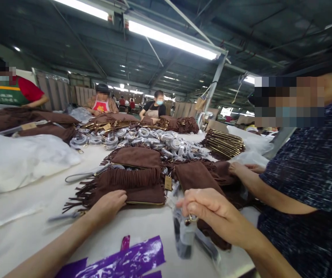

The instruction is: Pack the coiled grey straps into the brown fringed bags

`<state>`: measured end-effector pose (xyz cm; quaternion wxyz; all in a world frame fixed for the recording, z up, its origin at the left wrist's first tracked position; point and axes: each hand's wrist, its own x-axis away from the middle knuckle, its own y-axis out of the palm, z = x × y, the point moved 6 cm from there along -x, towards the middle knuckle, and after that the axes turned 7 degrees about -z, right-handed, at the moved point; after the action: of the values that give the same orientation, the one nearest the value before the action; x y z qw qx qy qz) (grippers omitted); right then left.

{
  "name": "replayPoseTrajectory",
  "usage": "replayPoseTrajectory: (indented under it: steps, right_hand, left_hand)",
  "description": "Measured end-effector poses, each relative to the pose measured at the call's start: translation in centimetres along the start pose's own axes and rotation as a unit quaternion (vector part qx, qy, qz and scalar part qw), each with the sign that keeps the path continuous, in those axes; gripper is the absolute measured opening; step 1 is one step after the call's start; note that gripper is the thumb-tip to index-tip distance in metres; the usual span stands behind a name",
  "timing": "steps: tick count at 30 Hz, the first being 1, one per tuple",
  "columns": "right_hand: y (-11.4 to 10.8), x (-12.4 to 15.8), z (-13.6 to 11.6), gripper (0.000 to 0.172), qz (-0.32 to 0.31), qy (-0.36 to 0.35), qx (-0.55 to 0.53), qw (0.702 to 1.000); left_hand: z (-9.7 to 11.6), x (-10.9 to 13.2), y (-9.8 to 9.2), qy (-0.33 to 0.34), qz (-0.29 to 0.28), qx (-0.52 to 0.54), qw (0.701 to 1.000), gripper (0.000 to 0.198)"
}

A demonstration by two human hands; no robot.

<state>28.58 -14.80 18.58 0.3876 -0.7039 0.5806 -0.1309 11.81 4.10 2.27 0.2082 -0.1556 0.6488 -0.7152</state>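
Note:
My left hand [109, 205] rests with curled fingers on the near edge of a brown fringed suede bag [125, 185] lying on the white table [142, 227]. A paper tag [168, 182] hangs at the bag's right corner. My right hand [209, 210] is raised a little above the table, its fingers pinched on a small metal ring [191, 218] from which a strap wrapped in clear plastic [184, 239] hangs down. A second brown suede bag [197, 175] lies just behind that hand.
A co-worker in a dark patterned top [307, 185] sits at my right, hands [241, 168] on brown bags. Wrapped straps [142, 137] and gold-trimmed pieces [223, 143] are piled mid-table. White plastic bags [15, 162] lie left, purple tape [125, 258] near me. Other workers stand at the far side.

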Motion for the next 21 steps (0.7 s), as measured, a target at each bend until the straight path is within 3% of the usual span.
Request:
replayPoseTrajectory:
  steps: [2, 5, 9, 12, 15, 17, 21]
  right_hand:
    - [0.3, 0.1, 1.9, 0.042, -0.011, 0.049, -0.101, 0.994]
    - [2.6, -0.3, 5.2, 0.046, -0.057, 0.128, -0.231, 0.963]
    - [7.1, -1.8, 8.4, 0.043, -0.134, 0.206, -0.281, 0.928]
    - [8.9, -4.1, 10.3, 0.029, -0.125, 0.218, -0.203, 0.946]
    - [9.1, -6.2, 12.3, 0.025, -0.058, 0.195, -0.034, 0.979]
    - [9.3, -7.0, 13.6, 0.025, -0.018, 0.187, 0.037, 0.982]
    - [10.0, -7.0, 16.1, 0.027, 0.035, 0.207, 0.081, 0.974]
  left_hand:
    - [-0.6, -0.4, 0.0, -0.01, 0.004, 0.002, 1.0, 0.025]
    - [-1.0, -1.4, -1.8, -0.029, 0.005, 0.007, 1.0, 0.034]
    - [-1.0, -2.4, -4.6, -0.039, 0.002, 0.005, 0.999, 0.038]
    - [-0.9, -2.9, -6.0, -0.044, 0.004, -0.004, 0.999, 0.036]
    - [-0.8, -3.1, -6.9, -0.048, 0.012, -0.013, 0.999, 0.034]
    - [-0.7, -3.2, -7.3, -0.05, 0.015, -0.02, 0.998, 0.03]
    - [0.8, -3.1, -7.6, -0.034, 0.042, -0.058, 0.997, 0.024]
